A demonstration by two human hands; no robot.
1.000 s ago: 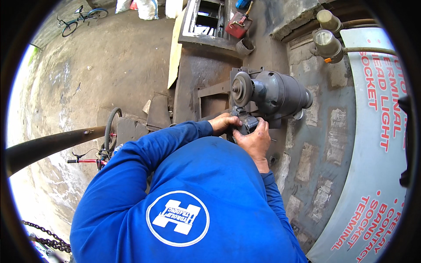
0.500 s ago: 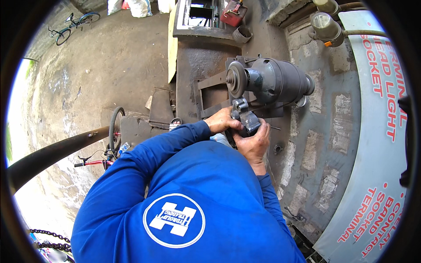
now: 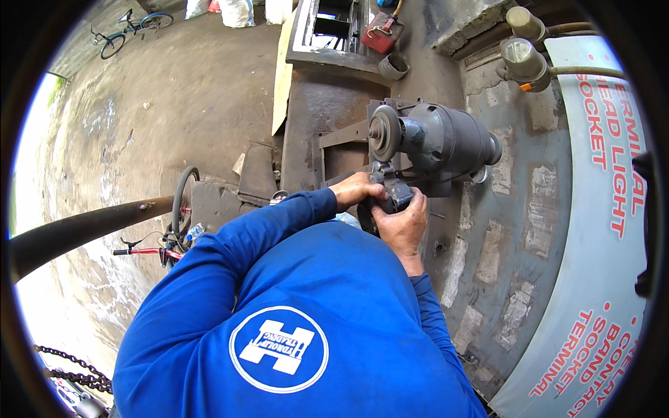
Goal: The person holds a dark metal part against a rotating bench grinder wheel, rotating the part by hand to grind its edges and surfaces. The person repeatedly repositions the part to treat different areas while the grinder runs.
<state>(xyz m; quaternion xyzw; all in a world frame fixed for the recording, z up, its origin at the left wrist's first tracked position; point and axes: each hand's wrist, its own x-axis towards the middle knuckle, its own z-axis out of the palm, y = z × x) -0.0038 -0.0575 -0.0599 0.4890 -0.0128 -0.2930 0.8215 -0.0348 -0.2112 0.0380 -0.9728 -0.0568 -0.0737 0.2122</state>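
Note:
In front of my chest, both hands grip a dark metal casting (image 3: 398, 194) with a rounded, lobed end. My left hand (image 3: 357, 191) closes on its left side, thumb along the near edge. My right hand (image 3: 403, 226) wraps its lower right side, and the palms hide part of it. Just beyond is a round grinding wheel (image 3: 385, 134) on the shaft of a grey electric motor (image 3: 449, 136). The lobed end lies right at the wheel's near edge; whether they touch I cannot tell.
A metal frame (image 3: 341, 139) supports the motor. Farther off are a red container (image 3: 382, 35) and a small grey bucket (image 3: 394, 66). A bicycle with red handlebars (image 3: 164, 253) stands left, beside a dark pole (image 3: 90, 233). A printed banner (image 3: 585, 230) hangs right.
The view has shifted slightly, so the motor and wheel appear lower and farther right. The casting has tilted a little in my hands, and its lobed end shows less. Both hands keep their grip.

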